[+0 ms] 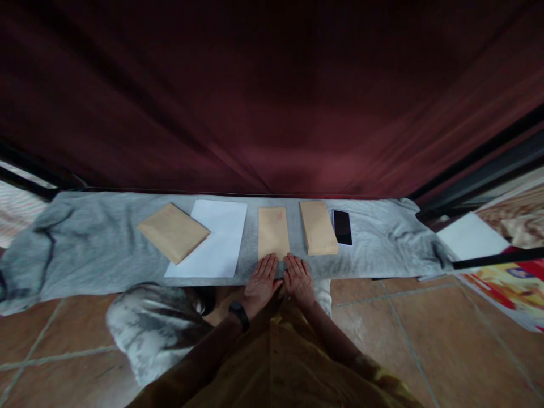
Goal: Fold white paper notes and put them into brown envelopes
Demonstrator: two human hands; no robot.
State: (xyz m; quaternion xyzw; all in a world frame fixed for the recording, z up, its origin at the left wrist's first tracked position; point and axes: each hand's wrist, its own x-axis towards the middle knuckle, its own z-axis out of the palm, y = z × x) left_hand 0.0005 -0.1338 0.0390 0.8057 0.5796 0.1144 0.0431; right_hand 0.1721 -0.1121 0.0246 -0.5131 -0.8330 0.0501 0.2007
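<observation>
A brown paper envelope point(273, 231) lies upright in front of me on the grey cloth. My left hand point(263, 277) rests flat at its near edge, fingers stretched out and touching it. Beside it, my right hand point(298, 279) lies palm down with its fingertips at the envelope's near right corner. Neither hand grips anything. To the right is a stack of brown envelopes point(318, 228). On the left, more brown envelopes point(173, 232) lie at a slant, partly over white paper sheets point(221, 238).
A phone point(342, 227) with a dark screen lies right of the stack. The grey cloth point(97, 243) covers a narrow surface, with a dark red curtain point(272, 113) behind it. At the far right are a white sheet point(472, 236) and a colourful printed box or packet point(510, 289).
</observation>
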